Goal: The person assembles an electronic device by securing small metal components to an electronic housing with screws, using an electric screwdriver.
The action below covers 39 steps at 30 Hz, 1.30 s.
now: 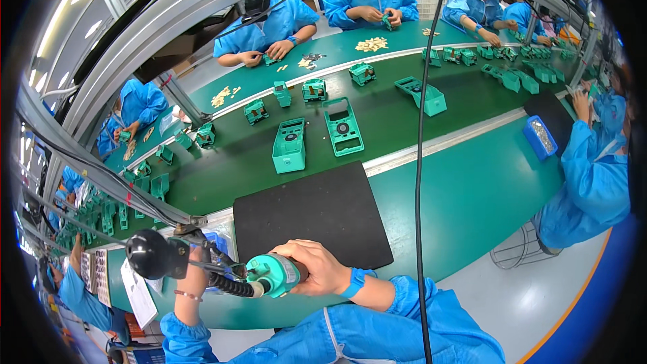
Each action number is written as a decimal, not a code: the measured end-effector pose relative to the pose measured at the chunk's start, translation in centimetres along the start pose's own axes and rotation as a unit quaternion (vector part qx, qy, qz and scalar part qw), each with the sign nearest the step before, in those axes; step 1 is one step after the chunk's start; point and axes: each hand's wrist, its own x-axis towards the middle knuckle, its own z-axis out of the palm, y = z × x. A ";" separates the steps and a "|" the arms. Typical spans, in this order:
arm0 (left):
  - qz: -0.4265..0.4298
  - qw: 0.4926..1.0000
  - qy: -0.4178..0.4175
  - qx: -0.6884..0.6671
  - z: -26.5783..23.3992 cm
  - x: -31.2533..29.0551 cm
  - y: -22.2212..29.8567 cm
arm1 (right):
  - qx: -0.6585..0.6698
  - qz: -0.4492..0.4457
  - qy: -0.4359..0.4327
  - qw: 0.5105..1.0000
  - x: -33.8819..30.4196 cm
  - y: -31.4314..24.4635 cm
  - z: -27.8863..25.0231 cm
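My right hand (317, 266), with a blue band at the wrist, is wrapped round an electric screwdriver (273, 275). Its rounded teal end faces up, and a black cord with a ribbed sleeve (232, 286) runs off it to the left. My left hand (195, 271) reaches forward at a blue bin (219, 246); a round black lamp-like head (149, 254) and its bracket cover much of it, so its fingers are hidden. Just beyond the screwdriver a black mat (310, 216) lies on the green bench.
Past the mat, a dark green belt (391, 128) carries teal housings (344, 127) and small teal assemblies (256, 111). A black cable (419, 162) hangs down in front of me. Co-workers in blue sit opposite and at both sides. A blue tray (540, 137) holds small parts at right.
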 end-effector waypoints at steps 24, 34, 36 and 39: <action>0.007 0.848 0.007 -0.530 -0.6 -3.4 20.2 | -0.011 -0.034 -0.006 0.999 0.1 -0.1 1.6; -0.003 0.857 0.032 -0.514 -0.3 -4.3 19.7 | -0.016 -0.034 0.018 0.999 0.2 0.1 2.8; 0.012 0.871 0.062 -0.487 -0.1 -4.4 19.6 | -0.011 -0.034 0.020 0.999 0.3 0.0 3.0; 0.028 0.873 0.076 -0.481 -1.1 -3.7 19.9 | -0.020 -0.031 0.014 0.999 0.3 0.1 3.1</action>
